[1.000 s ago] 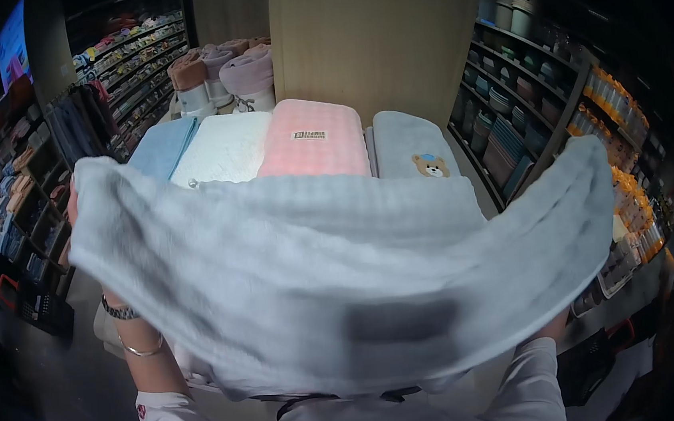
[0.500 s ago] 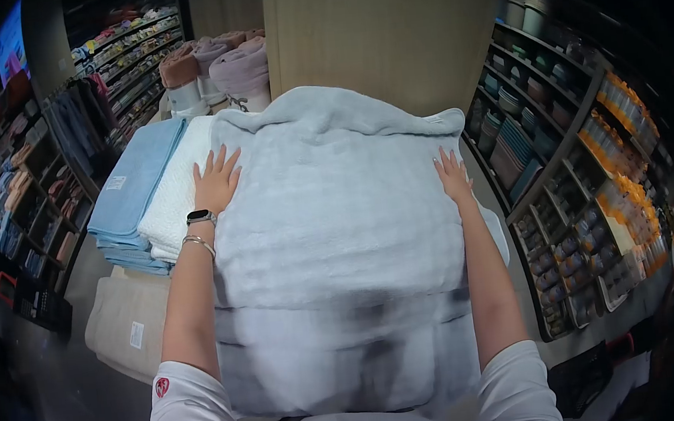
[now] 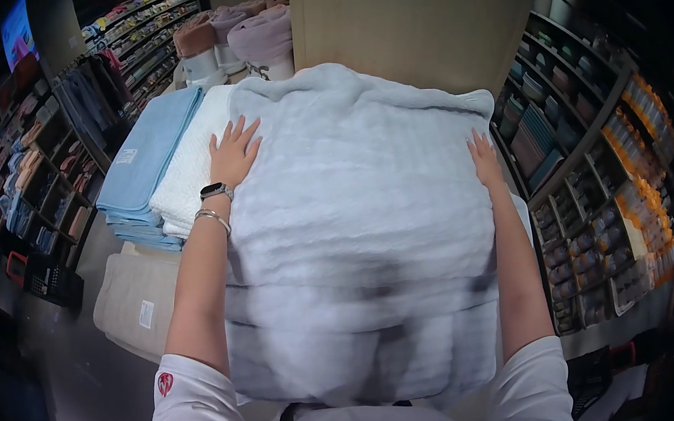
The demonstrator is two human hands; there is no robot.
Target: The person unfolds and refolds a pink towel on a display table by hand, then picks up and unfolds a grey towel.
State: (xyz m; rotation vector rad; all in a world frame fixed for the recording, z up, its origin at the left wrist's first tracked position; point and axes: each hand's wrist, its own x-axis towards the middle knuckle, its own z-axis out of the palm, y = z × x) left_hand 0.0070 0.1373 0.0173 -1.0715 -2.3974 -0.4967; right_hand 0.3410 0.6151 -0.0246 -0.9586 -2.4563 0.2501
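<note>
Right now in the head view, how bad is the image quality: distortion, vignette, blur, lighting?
Head view: strong fisheye, shelves bow outward and the corners go black. Centre evenly lit, no glare on the grey blanket. Near edge of the blanket is smeared, with a dark blurry patch. Left hand and right hand are sharp, flat on the blanket. Aisle at left is dim.

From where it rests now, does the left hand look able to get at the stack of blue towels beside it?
Probably yes. The left hand lies flat on the edge of the grey blanket, over the white towel; the blue towels lie just beyond, uncovered, with nothing between.
</note>
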